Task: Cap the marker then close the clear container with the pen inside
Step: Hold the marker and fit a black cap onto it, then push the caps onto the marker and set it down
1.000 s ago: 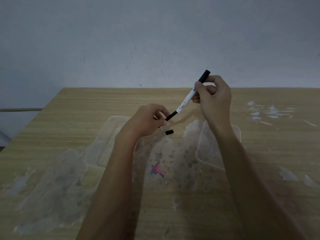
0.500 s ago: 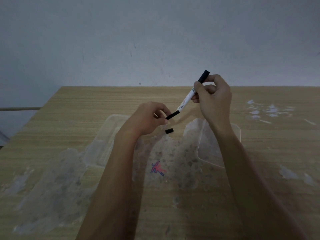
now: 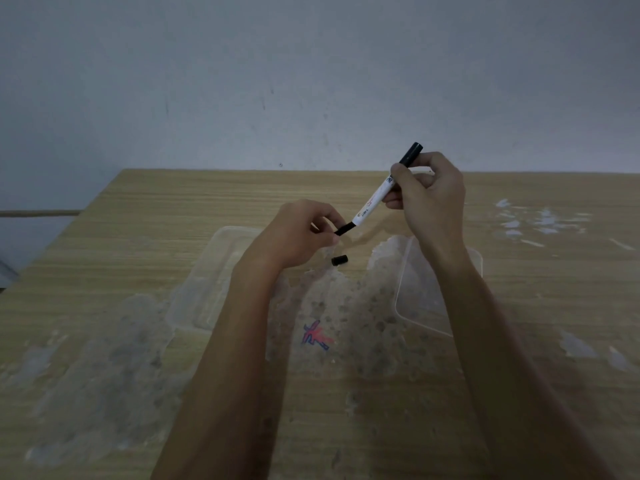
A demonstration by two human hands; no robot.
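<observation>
My right hand (image 3: 429,199) grips the upper part of a marker (image 3: 372,202) with a white barrel and black ends, and holds it slanted above the table. The fingers of my left hand (image 3: 298,233) are pinched at its lower black end (image 3: 343,229). I cannot tell whether that end is a cap or the tip. A short black cap-like piece (image 3: 339,259) lies on the table just below it. An open clear container (image 3: 204,289) sits under my left forearm. A clear lid or tray (image 3: 415,306) lies under my right forearm.
The wooden table (image 3: 173,202) has whitish worn patches in the middle and at the far right (image 3: 540,223). A red and blue scribble (image 3: 315,336) marks the surface between my arms. A grey wall (image 3: 311,81) rises behind the table's far edge.
Both hands keep almost the same pose with the marker between them. The black piece on the table has not moved.
</observation>
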